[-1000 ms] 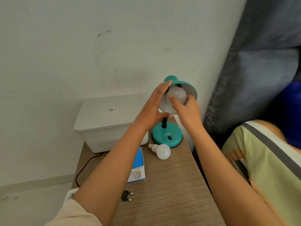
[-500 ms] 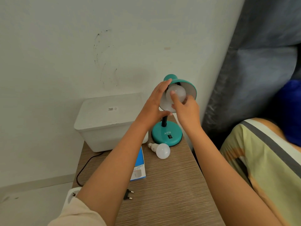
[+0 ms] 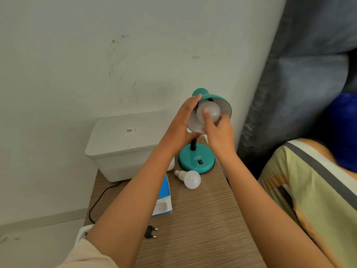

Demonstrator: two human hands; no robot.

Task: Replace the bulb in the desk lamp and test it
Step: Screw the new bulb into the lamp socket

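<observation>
Hands at a teal lamp point(image 3: 197, 159) on a wood bench point(image 3: 202, 219): left hand point(image 3: 183, 124) cups the shade's point(image 3: 218, 99) rim, fingers spread; right hand point(image 3: 218, 130) has its grip closed on the white bulb point(image 3: 209, 111) inside the shade, w/ fingertips on the glass. Second bulb point(image 3: 190, 178) lies on the bench just in front of the lamp base, near a blue box point(image 3: 164, 198). Plug point(image 3: 150, 232) lies loose.

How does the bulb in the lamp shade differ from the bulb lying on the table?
The bulb in the shade sits up in the teal lamp, its base hidden, with the right hand pinching it. The bulb on the table lies on its side, screw base exposed, untouched by either hand. Both are white, frosted and round, and neither is lit.
</observation>
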